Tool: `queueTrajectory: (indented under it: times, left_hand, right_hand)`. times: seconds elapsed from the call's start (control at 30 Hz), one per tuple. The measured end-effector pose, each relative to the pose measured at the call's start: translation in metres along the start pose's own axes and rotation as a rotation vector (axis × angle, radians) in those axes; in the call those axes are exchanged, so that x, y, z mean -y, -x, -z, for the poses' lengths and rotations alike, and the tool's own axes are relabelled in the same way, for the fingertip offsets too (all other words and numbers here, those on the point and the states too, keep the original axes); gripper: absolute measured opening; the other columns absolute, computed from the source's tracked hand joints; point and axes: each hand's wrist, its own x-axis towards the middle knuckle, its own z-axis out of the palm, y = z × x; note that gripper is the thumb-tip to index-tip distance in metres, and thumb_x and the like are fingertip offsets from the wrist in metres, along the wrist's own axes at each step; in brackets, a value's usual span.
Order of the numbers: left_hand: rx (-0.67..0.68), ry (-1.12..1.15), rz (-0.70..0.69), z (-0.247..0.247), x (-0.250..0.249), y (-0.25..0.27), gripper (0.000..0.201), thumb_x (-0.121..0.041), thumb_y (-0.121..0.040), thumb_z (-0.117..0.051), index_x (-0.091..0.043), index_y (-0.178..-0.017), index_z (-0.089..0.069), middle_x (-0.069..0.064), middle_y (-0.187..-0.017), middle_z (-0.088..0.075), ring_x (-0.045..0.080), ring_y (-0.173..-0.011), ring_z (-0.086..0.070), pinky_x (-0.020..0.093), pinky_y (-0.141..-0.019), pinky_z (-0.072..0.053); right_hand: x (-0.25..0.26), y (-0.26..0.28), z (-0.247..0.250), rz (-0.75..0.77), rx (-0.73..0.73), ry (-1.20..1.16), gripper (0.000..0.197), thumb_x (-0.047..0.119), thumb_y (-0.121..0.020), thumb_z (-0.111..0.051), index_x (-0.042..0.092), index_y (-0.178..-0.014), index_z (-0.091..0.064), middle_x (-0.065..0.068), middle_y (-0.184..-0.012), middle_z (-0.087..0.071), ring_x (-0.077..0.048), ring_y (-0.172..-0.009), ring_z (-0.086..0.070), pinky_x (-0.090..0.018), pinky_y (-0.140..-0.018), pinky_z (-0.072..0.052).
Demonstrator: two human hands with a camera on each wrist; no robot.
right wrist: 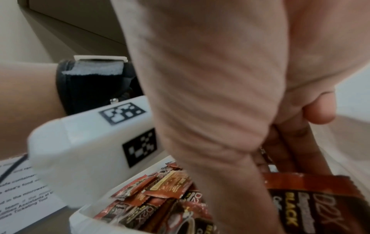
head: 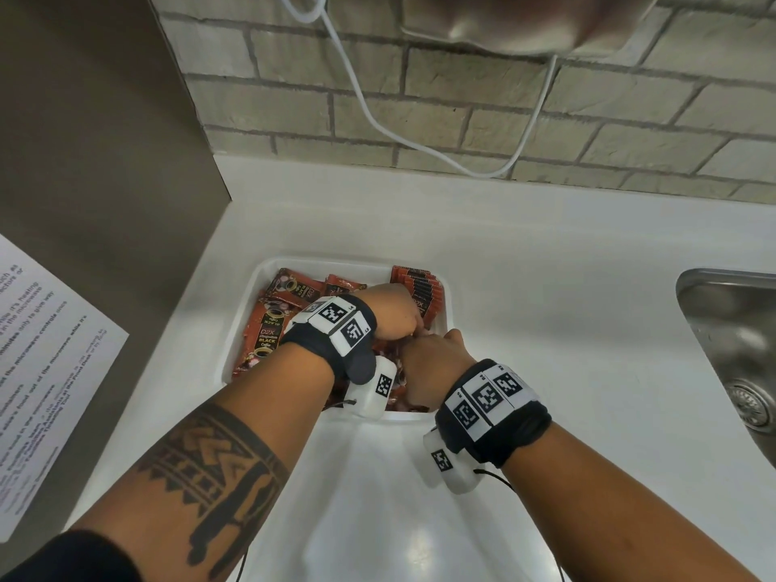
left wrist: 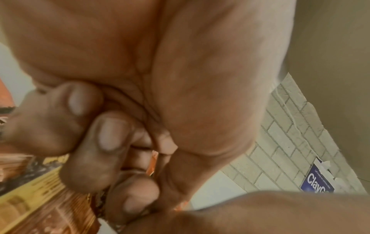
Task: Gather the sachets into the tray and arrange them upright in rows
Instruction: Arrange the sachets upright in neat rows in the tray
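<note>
Inside tray (head: 252, 296), sachet (right wrist: 312, 204) (orange-brown) under right hand (head: 432, 363).

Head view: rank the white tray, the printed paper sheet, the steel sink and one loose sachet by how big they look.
1. Printed paper sheet, nearer the camera and cut off.
2. White tray, partly covered by both hands.
3. Steel sink, cut off, so its rank is unsure.
4. Loose sachet.

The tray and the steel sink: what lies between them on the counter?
Nothing: the head view shows bare white counter between the tray and the sink.
</note>
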Motion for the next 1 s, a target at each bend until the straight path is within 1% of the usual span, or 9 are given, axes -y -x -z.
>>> queueTrajectory:
  times: [0.13,0.27,0.33,0.47,0.53,0.63,0.73,0.87,1.0]
  left_hand:
    - [-0.022,-0.012,-0.033,0.006,0.002,0.008,0.033,-0.019,-0.104,-0.049,-0.008,-0.131,-0.065,0.012,-0.127,-0.069,0.027,-0.111,-0.069,0.029,-0.078,-0.057]
    - [-0.001,-0.015,-0.083,0.011,0.010,0.015,0.039,-0.008,-0.101,-0.047,-0.019,-0.133,-0.066,0.006,-0.143,-0.060,0.024,-0.122,-0.061,0.034,-0.102,-0.051]
    - [-0.005,-0.021,-0.090,0.012,0.013,0.018,0.040,-0.007,-0.100,-0.048,-0.020,-0.133,-0.067,0.006,-0.145,-0.058,0.024,-0.123,-0.060,0.033,-0.101,-0.050]
    - [-0.062,-0.031,-0.121,0.015,0.019,0.027,0.039,-0.008,-0.099,-0.050,-0.021,-0.129,-0.070,0.002,-0.142,-0.060,0.021,-0.122,-0.059,0.025,-0.093,-0.045]
    - [-0.094,-0.037,-0.126,0.015,0.024,0.031,0.035,-0.009,-0.098,-0.051,-0.019,-0.123,-0.072,0.001,-0.132,-0.066,0.018,-0.109,-0.061,0.025,-0.086,-0.046]
    - [-0.101,-0.105,-0.095,0.010,0.034,0.035,0.028,-0.011,-0.100,-0.050,-0.012,-0.112,-0.075,-0.002,-0.105,-0.070,0.014,-0.090,-0.061,0.021,-0.068,-0.044]
    - [-0.071,-0.198,-0.038,0.003,0.046,0.037,0.027,-0.016,-0.099,-0.051,-0.001,-0.097,-0.074,0.003,-0.086,-0.068,0.019,-0.082,-0.063,0.029,-0.072,-0.052]
    - [-0.010,-0.282,0.003,-0.004,0.053,0.040,0.026,-0.018,-0.096,-0.053,-0.005,-0.083,-0.071,0.009,-0.080,-0.067,0.022,-0.073,-0.063,0.031,-0.064,-0.052]
    - [0.031,-0.312,0.005,-0.006,0.054,0.040,0.029,-0.024,-0.098,-0.051,-0.008,-0.098,-0.075,0.008,-0.096,-0.072,0.024,-0.091,-0.069,0.036,-0.082,-0.060]
  right_hand:
    - [-0.004,0.003,0.004,0.002,0.024,-0.070,0.056,0.046,-0.084,-0.072,0.017,-0.127,-0.050,0.002,-0.108,-0.063,-0.022,-0.111,-0.057,-0.044,-0.106,-0.028]
    - [-0.012,0.006,0.006,-0.008,0.049,-0.123,0.052,0.045,-0.089,-0.067,0.018,-0.130,-0.049,0.004,-0.110,-0.064,-0.022,-0.112,-0.058,-0.048,-0.104,-0.027]
    - [-0.015,0.006,0.007,-0.004,0.057,-0.158,0.043,0.039,-0.093,-0.063,0.020,-0.130,-0.052,0.003,-0.113,-0.064,-0.021,-0.112,-0.057,-0.047,-0.102,-0.027]
    - [-0.018,0.009,0.008,0.031,0.030,-0.169,0.008,0.025,-0.095,-0.058,0.025,-0.102,-0.054,0.006,-0.092,-0.059,-0.020,-0.098,-0.053,-0.045,-0.096,-0.028]
    - [-0.019,0.011,0.008,0.049,0.022,-0.159,0.011,0.023,-0.095,-0.058,0.027,-0.092,-0.048,0.007,-0.081,-0.052,-0.019,-0.090,-0.049,-0.045,-0.095,-0.028]
    - [-0.017,0.012,0.008,0.078,0.018,-0.174,0.009,0.026,-0.095,-0.060,0.031,-0.102,-0.055,0.006,-0.092,-0.054,-0.020,-0.099,-0.050,-0.045,-0.101,-0.027]
    - [-0.011,0.011,0.008,0.109,0.018,-0.208,0.034,0.028,-0.095,-0.062,0.033,-0.128,-0.059,0.005,-0.118,-0.058,-0.019,-0.117,-0.051,-0.043,-0.105,-0.023]
    - [-0.006,0.007,0.008,0.168,0.007,-0.245,0.040,0.023,-0.094,-0.064,0.028,-0.134,-0.059,0.004,-0.132,-0.056,-0.020,-0.125,-0.050,-0.042,-0.108,-0.026]
    - [-0.003,0.001,0.008,0.221,0.026,-0.333,0.042,0.018,-0.091,-0.068,0.017,-0.133,-0.061,-0.003,-0.132,-0.058,-0.022,-0.119,-0.056,-0.032,-0.101,-0.045]
